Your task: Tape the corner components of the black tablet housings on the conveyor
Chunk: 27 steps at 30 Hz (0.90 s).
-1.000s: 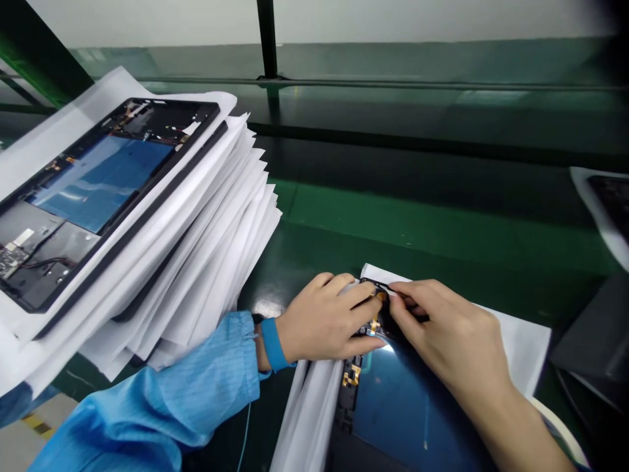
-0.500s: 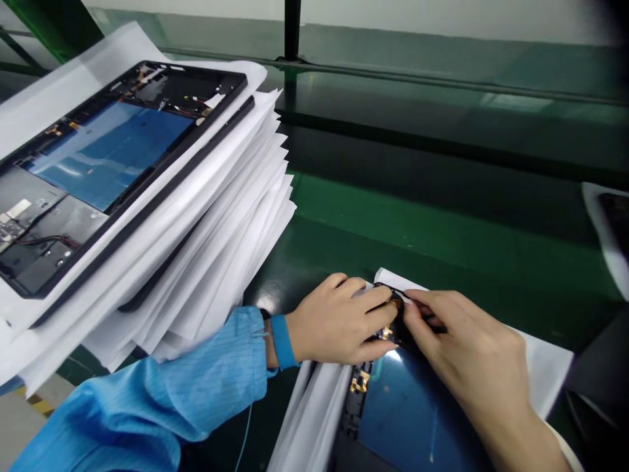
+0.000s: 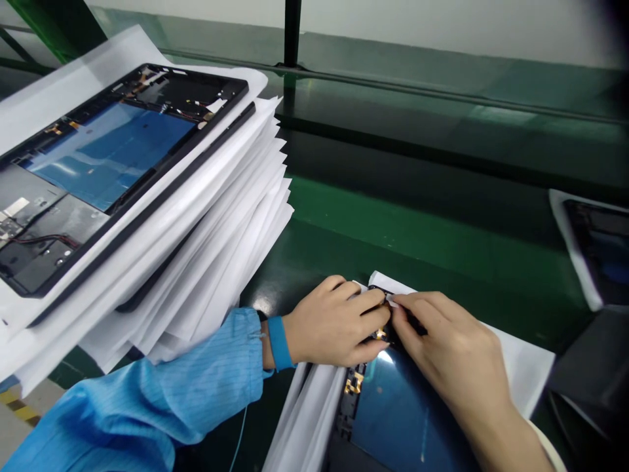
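Observation:
A tablet housing [image 3: 400,419] with a shiny blue panel and gold flex parts lies on white sheets at the lower middle. My left hand [image 3: 334,321], a blue band at its wrist, rests over the housing's top left corner with fingers stretched out and spread. Beside those fingertips, my right hand [image 3: 449,351] is closed in a pinch on a small white strip [image 3: 392,301] at the top edge. Part of that strip is hidden by the fingers. The hands also cover much of the corner.
A tall stack of similar housings interleaved with white sheets [image 3: 230,196] stands at the left, an open tablet housing [image 3: 122,157] on top. Another housing [image 3: 602,242] lies on white sheeting at the right. The green bench [image 3: 354,210] runs behind my hands.
The view has shifted slightly, showing more of the housing at the right. My right hand, pinching the white strip, has come slightly left, closer to my left fingertips. My left hand stays over the corner.

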Tool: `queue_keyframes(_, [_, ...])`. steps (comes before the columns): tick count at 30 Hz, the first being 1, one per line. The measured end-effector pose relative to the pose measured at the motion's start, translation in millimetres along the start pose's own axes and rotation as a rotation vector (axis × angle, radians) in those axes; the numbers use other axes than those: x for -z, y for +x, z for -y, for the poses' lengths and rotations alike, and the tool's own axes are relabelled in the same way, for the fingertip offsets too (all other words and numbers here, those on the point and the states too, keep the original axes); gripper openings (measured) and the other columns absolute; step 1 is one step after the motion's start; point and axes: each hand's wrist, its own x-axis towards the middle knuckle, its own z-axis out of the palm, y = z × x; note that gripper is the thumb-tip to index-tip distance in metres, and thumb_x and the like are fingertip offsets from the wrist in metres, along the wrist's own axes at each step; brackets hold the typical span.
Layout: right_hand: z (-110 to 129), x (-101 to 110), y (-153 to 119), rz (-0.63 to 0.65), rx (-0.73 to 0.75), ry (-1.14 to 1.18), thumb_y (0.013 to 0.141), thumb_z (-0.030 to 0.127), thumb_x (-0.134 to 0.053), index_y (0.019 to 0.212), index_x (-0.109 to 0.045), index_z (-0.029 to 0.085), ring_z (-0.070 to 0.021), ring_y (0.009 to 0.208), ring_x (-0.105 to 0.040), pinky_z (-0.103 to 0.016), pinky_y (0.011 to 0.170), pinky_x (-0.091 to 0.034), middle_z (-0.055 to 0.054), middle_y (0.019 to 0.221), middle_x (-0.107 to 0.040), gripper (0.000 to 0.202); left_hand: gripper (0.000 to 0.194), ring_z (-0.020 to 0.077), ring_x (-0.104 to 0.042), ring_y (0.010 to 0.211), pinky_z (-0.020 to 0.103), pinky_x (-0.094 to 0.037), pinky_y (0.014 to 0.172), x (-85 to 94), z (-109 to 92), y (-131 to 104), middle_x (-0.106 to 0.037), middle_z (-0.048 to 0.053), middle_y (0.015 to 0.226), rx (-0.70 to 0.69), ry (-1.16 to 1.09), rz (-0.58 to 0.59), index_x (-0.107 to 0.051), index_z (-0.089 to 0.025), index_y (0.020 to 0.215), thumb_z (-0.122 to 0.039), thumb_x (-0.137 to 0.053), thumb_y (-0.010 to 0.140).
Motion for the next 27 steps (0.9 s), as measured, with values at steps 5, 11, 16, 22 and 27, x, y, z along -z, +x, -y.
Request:
queue_keyframes(5, [1, 2, 1, 0.018, 0.080, -0.044, 0.101, 0.024, -0.050, 0.093, -0.068, 0.016, -0.0139, 0.077, -0.061, -0.028, 0.063, -0.043, -0.004, 0.090, -0.069, 0.021, 0.034, 0.0215, -0.059, 0.093, 0.040, -0.042, 0.082, -1.7, 0, -1, -0.067, 0.006, 0.115, -0.001, -0.019, -0.040, -0.066, -0.015, 0.111, -0.039, -0.044, 0.101])
queue_keyframes(11, [3, 5, 3, 0.094, 0.191, -0.220, 0.103, 0.022, -0.038, 0.094, -0.068, 0.015, -0.0127, 0.069, -0.057, -0.028, 0.052, -0.038, -0.005, 0.087, -0.065, 0.032, 0.034, 0.0223, -0.060, 0.098, 0.041, -0.044, 0.086, -1.2, 2, -1, -0.068, 0.007, 0.116, 0.018, -0.060, -0.001, -0.066, -0.014, 0.109, -0.039, -0.044, 0.101])
queue_keyframes(16, [14, 8, 11, 0.183, 0.181, -0.284, 0.092, 0.006, -0.042, 0.084, -0.065, 0.017, -0.0145, 0.067, -0.054, -0.029, 0.045, -0.034, -0.004, 0.077, -0.058, 0.027, 0.032, 0.0254, -0.061, 0.108, 0.042, -0.048, 0.092, 1.0, 7, 0, -0.068, 0.009, 0.120, 0.048, -0.166, -0.018, -0.062, -0.011, 0.116, -0.034, -0.050, 0.096])
queue_keyframes(22, [28, 30, -1, 0.173, 0.144, -0.283, 0.090, 0.007, -0.048, 0.102, -0.070, 0.019, -0.0193, 0.098, -0.062, -0.032, 0.083, -0.054, -0.005, 0.105, -0.069, 0.027, 0.037, 0.0283, -0.061, 0.115, 0.045, -0.054, 0.100, -2.0, 15, 4, -0.063, 0.017, 0.128, -0.013, -0.205, -0.108, -0.059, -0.010, 0.126, -0.026, -0.047, 0.095])
queue_keyframes(27, [9, 75, -79, -0.139, -0.066, -0.363, 0.091, 0.014, -0.061, 0.117, -0.066, 0.018, -0.0221, 0.099, -0.066, -0.036, 0.084, -0.053, -0.007, 0.109, -0.071, 0.027, 0.037, 0.0306, -0.061, 0.119, 0.047, -0.056, 0.102, -5.2, 18, 5, -0.061, 0.019, 0.131, -0.086, -0.186, -0.109, -0.061, -0.009, 0.127, -0.026, -0.046, 0.097])
